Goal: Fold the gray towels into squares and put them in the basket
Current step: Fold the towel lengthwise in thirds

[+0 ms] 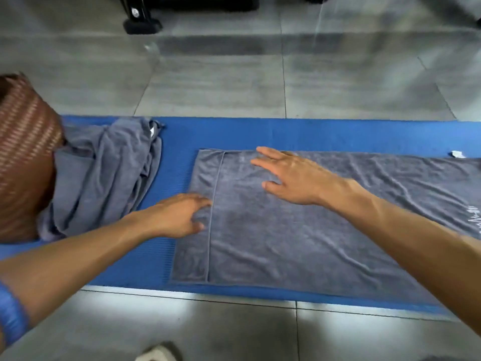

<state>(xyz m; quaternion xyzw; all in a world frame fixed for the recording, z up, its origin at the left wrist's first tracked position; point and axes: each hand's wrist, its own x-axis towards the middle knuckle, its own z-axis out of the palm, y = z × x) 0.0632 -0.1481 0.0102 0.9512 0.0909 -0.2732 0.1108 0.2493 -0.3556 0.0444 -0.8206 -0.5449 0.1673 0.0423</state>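
While crumpled towels [104, 173] touch the basket [23, 157], both hands flatten another.

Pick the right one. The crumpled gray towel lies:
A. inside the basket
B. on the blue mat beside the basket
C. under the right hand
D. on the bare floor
B: the crumpled gray towel is heaped on the blue mat, against the woven basket.

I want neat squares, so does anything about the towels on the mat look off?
Yes. The folded towel has its upper layer short of the left edge, leaving an uneven strip. A crumpled towel lies heaped against the basket.
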